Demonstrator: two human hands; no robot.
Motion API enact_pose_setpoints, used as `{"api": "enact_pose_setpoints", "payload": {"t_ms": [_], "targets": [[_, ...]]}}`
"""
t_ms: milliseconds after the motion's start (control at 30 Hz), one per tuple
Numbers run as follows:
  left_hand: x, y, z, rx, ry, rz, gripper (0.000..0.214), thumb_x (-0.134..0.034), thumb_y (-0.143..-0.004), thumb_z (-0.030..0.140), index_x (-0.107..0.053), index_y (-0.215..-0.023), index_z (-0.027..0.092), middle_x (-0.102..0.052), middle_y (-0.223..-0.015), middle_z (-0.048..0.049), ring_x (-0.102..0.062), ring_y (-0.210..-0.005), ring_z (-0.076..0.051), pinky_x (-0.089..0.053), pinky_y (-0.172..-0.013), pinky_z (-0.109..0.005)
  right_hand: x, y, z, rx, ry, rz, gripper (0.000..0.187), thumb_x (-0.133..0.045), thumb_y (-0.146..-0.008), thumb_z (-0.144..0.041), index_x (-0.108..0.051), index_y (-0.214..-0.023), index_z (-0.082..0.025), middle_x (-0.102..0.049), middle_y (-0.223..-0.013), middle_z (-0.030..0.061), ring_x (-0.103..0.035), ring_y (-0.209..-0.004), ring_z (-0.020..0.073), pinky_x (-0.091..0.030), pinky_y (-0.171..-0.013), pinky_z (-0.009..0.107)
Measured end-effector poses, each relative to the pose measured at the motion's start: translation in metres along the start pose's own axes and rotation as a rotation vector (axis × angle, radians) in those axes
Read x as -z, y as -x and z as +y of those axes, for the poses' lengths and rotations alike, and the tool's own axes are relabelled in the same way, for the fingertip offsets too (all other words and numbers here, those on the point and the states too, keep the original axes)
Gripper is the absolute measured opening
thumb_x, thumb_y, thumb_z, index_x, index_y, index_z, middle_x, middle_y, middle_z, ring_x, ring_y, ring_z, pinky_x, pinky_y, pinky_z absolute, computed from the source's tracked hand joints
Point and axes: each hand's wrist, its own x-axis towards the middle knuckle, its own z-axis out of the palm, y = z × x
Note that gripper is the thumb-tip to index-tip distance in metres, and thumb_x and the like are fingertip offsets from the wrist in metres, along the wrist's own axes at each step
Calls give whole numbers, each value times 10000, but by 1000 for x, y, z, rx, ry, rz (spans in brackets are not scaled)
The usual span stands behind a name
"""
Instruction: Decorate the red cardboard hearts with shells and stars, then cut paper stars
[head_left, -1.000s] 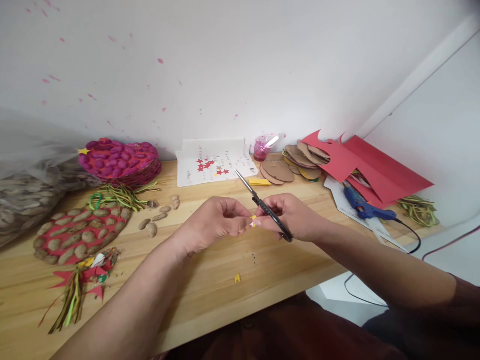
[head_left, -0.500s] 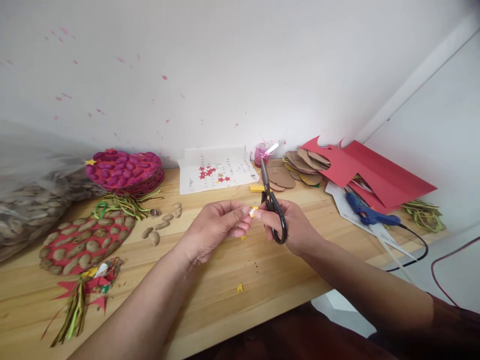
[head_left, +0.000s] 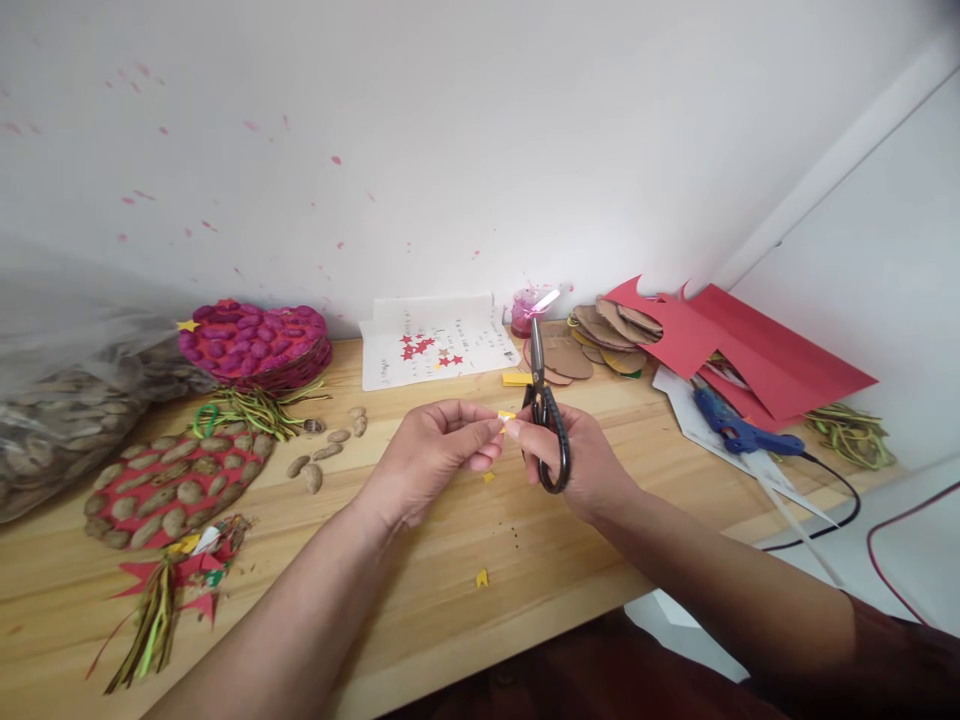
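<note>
Between the fingertips of both hands is a small yellow-and-white piece of paper (head_left: 507,416). My left hand (head_left: 442,450) pinches its left side. My right hand (head_left: 585,455) touches its right side with thumb and finger while also holding black-handled scissors (head_left: 553,440), blades pointing up and away. Below the hands, yellow scraps (head_left: 482,578) lie on the wooden table (head_left: 450,640). A yellow paper strip (head_left: 517,380) rests just beyond the right hand.
Left are loose peanuts (head_left: 313,478), a peanut-covered red shape (head_left: 187,492), pink-painted pieces (head_left: 255,345) and a bag of peanuts (head_left: 60,430). Behind lies white paper (head_left: 382,365) with red stars. Right are cardboard pieces (head_left: 600,325), red paper (head_left: 780,350) and a blue glue gun (head_left: 742,432).
The small paper piece has been turned slightly between the fingertips and shows more yellow. The scissors tilt a little more upright. The whole view has shifted slightly.
</note>
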Motion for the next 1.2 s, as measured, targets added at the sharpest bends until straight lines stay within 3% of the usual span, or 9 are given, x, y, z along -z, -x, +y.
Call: {"api": "enact_pose_setpoints", "payload": {"t_ms": [267, 500, 700, 933, 1200], "targets": [[2, 0, 4, -32, -23, 27, 263, -849, -670, 330, -720, -767, 122, -700, -681, -28, -567, -571, -66, -467, -599, -197, 2, 2, -1, 4, 15, -53, 238, -768, -747, -370, -617, -767, -187, -514, -467, -82, -452, -377, 69, -291, -385, 191], [7, -1, 9, 16, 55, 84, 289, -881, -619, 299, -725, -767, 105, -733, -716, -61, -624, -603, -86, -495, -627, -200, 51, 9, 5, -83, 286, -308, 389, -698, -783, -536, -650, -746, -152, -475, -550, -54, -442, -395, 75, -318, -389, 213], [9, -1, 9, 60, 69, 78, 274, -892, -610, 259, -734, -769, 101, -749, -748, -74, -662, -647, -96, -529, -657, -190, 74, 20, -5, -79, 503, -533, 366, -710, -805, -461, -561, -635, -172, -394, -570, -56, -333, -523, 84, -248, -479, 238], [11, -2, 8, 126, 70, 59, 209, -874, -639, 210, -735, -758, 107, -753, -757, -75, -691, -679, -109, -568, -674, -192, 73, 18, -23, -126, 634, -552, 418, -699, -800, -505, -508, -607, -187, -355, -590, -58, -295, -556, 100, -234, -508, 261], [10, -2, 9, 137, 68, 69, 163, -855, -666, 173, -730, -744, 102, -747, -712, -72, -684, -625, -99, -571, -642, -181, 73, 15, -25, -140, 708, -515, 375, -731, -762, -489, -564, -611, -189, -396, -579, -52, -317, -545, 105, -244, -499, 264]]}}
